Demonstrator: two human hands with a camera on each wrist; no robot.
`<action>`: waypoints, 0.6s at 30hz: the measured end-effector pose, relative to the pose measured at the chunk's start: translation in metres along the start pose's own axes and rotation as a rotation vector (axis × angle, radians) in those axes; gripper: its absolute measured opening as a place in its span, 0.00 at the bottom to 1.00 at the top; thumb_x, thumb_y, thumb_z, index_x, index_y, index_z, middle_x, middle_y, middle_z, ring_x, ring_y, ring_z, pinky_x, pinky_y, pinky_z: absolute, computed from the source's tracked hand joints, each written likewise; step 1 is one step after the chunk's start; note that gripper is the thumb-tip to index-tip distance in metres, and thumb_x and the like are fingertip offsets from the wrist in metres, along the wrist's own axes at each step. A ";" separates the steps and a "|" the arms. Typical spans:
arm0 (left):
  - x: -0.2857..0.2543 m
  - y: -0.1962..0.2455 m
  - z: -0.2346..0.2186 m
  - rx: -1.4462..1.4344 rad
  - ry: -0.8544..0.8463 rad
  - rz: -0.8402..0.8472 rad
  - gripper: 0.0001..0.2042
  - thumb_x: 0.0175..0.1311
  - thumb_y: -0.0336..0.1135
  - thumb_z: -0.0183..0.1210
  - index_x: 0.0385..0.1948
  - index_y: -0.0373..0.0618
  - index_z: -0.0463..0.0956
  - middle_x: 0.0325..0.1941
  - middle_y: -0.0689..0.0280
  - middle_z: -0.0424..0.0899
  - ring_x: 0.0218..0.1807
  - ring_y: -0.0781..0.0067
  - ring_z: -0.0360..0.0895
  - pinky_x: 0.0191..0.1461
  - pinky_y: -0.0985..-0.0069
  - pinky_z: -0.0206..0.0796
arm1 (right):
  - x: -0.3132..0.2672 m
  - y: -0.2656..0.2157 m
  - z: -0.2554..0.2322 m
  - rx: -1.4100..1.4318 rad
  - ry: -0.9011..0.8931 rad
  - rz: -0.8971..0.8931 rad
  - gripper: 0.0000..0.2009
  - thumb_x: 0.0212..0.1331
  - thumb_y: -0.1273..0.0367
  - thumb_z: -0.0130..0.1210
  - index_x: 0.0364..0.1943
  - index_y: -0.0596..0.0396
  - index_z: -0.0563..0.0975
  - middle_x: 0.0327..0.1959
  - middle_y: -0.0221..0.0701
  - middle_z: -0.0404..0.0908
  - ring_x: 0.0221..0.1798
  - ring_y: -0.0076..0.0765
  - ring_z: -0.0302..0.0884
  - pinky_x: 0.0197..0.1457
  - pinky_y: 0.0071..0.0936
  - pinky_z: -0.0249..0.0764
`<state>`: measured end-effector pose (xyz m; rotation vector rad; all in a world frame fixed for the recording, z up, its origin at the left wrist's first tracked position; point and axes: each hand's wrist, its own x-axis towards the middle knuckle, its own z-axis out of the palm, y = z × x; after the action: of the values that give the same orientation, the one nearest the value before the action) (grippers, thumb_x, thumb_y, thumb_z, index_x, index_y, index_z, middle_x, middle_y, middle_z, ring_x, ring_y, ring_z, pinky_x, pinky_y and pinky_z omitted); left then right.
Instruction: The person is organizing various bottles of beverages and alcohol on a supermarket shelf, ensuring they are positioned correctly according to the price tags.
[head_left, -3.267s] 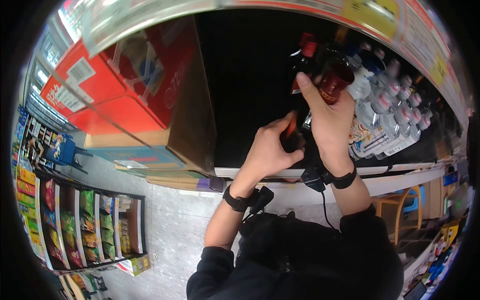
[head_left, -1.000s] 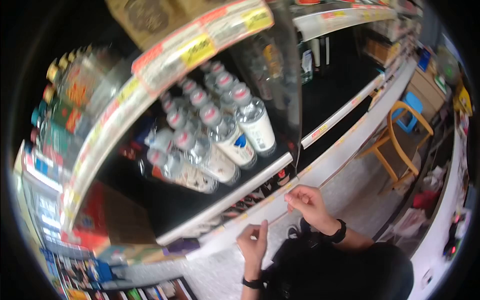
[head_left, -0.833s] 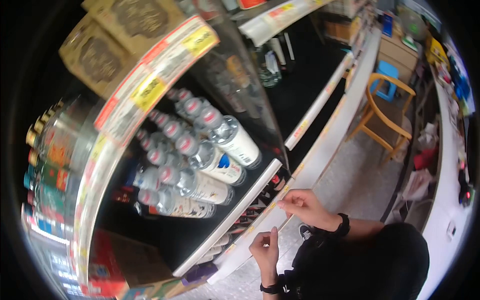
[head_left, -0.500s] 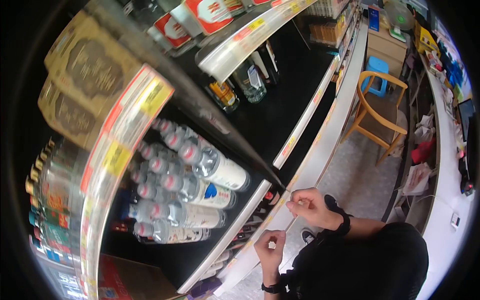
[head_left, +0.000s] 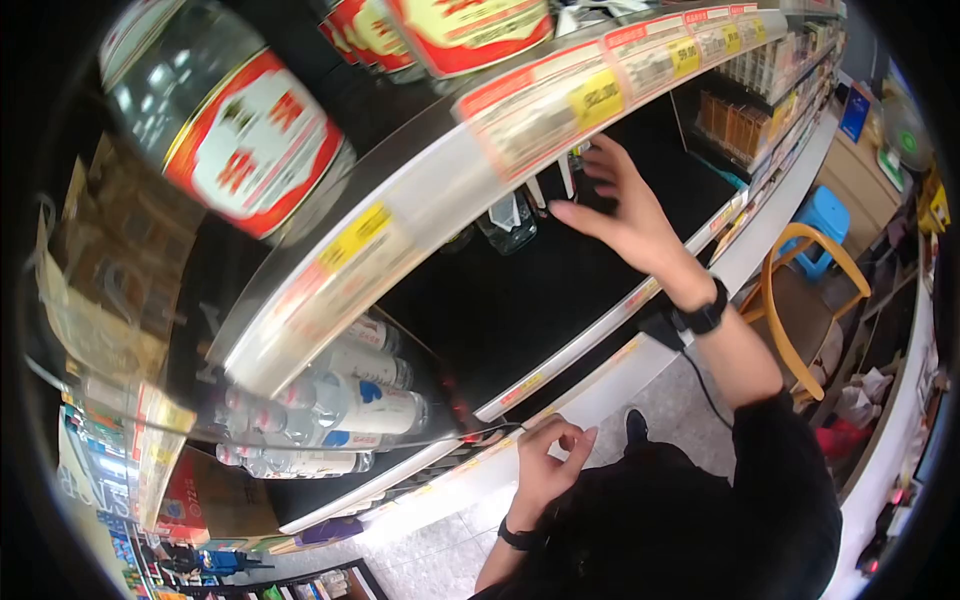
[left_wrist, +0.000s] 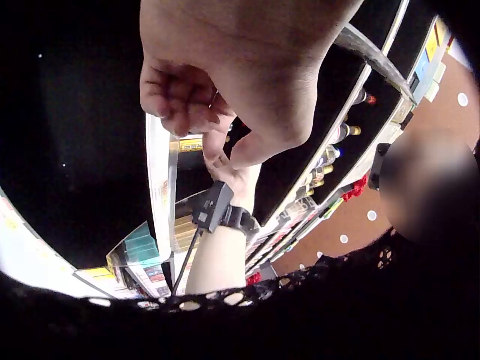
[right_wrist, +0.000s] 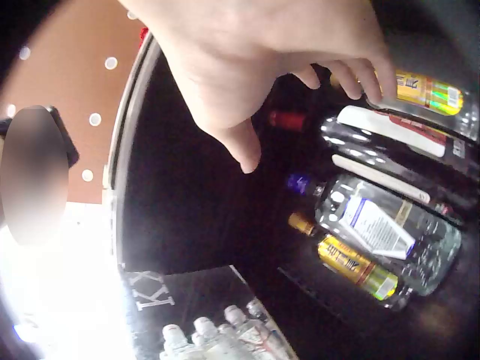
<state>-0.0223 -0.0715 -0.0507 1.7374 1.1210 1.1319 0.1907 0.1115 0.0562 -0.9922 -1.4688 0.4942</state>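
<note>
My right hand (head_left: 640, 215) reaches into a dark shelf bay, thumb and fingers spread, holding nothing. Several bottles lie before it in the right wrist view: a clear bottle with a blue cap (right_wrist: 382, 236), a small yellow-labelled bottle (right_wrist: 352, 266), a dark bottle with a white label (right_wrist: 397, 139), and another yellow-labelled bottle (right_wrist: 427, 94), which the fingertips overlap. In the head view the clear bottle (head_left: 508, 225) is partly hidden under the upper shelf edge. Low before the body, my left hand (head_left: 552, 460) hangs with loosely curled fingers and nothing in them.
Above the right hand runs a shelf edge with price tags (head_left: 600, 95); a large red-labelled jar (head_left: 235, 130) stands on that shelf. Water bottles (head_left: 350, 405) fill the lower left bay. A wooden chair (head_left: 815, 310) and blue stool (head_left: 822, 225) stand at right.
Earlier the right hand gripped a dark red-topped bottle; then both hands were drawn back without it. Now the right hand has risen into another bay, while the view has swung right.
</note>
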 end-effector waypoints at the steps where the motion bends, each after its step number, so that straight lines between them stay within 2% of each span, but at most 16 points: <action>1: 0.009 0.006 0.010 0.010 0.010 -0.010 0.11 0.56 0.26 0.67 0.18 0.38 0.74 0.20 0.66 0.76 0.23 0.76 0.71 0.30 0.79 0.60 | 0.025 0.013 -0.001 -0.030 -0.024 0.022 0.51 0.44 0.51 0.75 0.68 0.65 0.60 0.60 0.49 0.73 0.64 0.43 0.72 0.65 0.36 0.69; 3: 0.020 0.012 0.021 0.033 0.073 -0.016 0.11 0.57 0.27 0.67 0.19 0.38 0.75 0.20 0.66 0.76 0.24 0.77 0.71 0.30 0.80 0.60 | 0.058 0.016 0.005 0.077 -0.171 0.056 0.54 0.41 0.46 0.74 0.67 0.70 0.60 0.60 0.54 0.73 0.64 0.48 0.72 0.65 0.35 0.70; 5: 0.024 0.016 0.026 0.019 0.115 -0.029 0.11 0.58 0.28 0.67 0.19 0.38 0.75 0.20 0.66 0.76 0.25 0.78 0.70 0.31 0.80 0.60 | 0.079 0.044 0.030 0.029 -0.183 -0.028 0.51 0.42 0.46 0.73 0.65 0.68 0.63 0.58 0.53 0.75 0.59 0.47 0.76 0.58 0.33 0.74; 6: 0.027 0.019 0.029 0.016 0.135 -0.035 0.11 0.59 0.28 0.67 0.19 0.38 0.75 0.21 0.66 0.76 0.25 0.78 0.70 0.32 0.80 0.60 | 0.081 0.040 0.033 0.039 -0.195 -0.026 0.51 0.42 0.46 0.73 0.65 0.68 0.63 0.58 0.53 0.75 0.59 0.47 0.76 0.58 0.33 0.74; 8: 0.034 0.026 0.034 0.017 0.166 -0.037 0.11 0.59 0.28 0.66 0.19 0.37 0.75 0.21 0.66 0.76 0.26 0.78 0.70 0.33 0.80 0.61 | 0.083 0.030 0.032 -0.106 -0.162 -0.087 0.43 0.44 0.48 0.73 0.59 0.65 0.71 0.50 0.50 0.80 0.48 0.44 0.81 0.49 0.32 0.76; 9: 0.037 0.027 0.035 0.020 0.175 -0.042 0.11 0.59 0.28 0.66 0.19 0.37 0.75 0.21 0.66 0.76 0.26 0.78 0.70 0.33 0.80 0.61 | 0.083 0.028 0.030 -0.100 -0.170 -0.087 0.43 0.44 0.48 0.73 0.59 0.65 0.71 0.50 0.50 0.80 0.48 0.44 0.81 0.49 0.32 0.76; 12: 0.048 0.034 0.040 0.034 0.210 -0.003 0.11 0.60 0.27 0.66 0.20 0.37 0.75 0.22 0.66 0.77 0.26 0.78 0.71 0.34 0.80 0.62 | 0.081 0.025 0.024 -0.092 -0.107 -0.216 0.31 0.44 0.51 0.73 0.46 0.61 0.80 0.38 0.42 0.86 0.34 0.42 0.83 0.42 0.32 0.78; 15: 0.057 0.032 0.043 0.011 0.259 0.037 0.08 0.57 0.28 0.67 0.21 0.36 0.78 0.20 0.64 0.76 0.23 0.75 0.73 0.30 0.78 0.64 | 0.074 0.011 0.013 -0.137 -0.135 -0.155 0.29 0.43 0.52 0.73 0.45 0.60 0.81 0.39 0.41 0.86 0.35 0.42 0.83 0.43 0.32 0.79; 18: 0.062 0.038 0.043 0.013 0.264 0.031 0.08 0.57 0.27 0.67 0.22 0.36 0.78 0.20 0.65 0.75 0.23 0.75 0.72 0.31 0.79 0.64 | 0.063 0.009 0.003 -0.223 -0.175 -0.195 0.33 0.43 0.54 0.73 0.51 0.60 0.77 0.39 0.44 0.85 0.38 0.46 0.84 0.49 0.36 0.78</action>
<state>0.0413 -0.0315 -0.0126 1.6541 1.2634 1.4062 0.1965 0.1673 0.0856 -0.9840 -1.7876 0.2852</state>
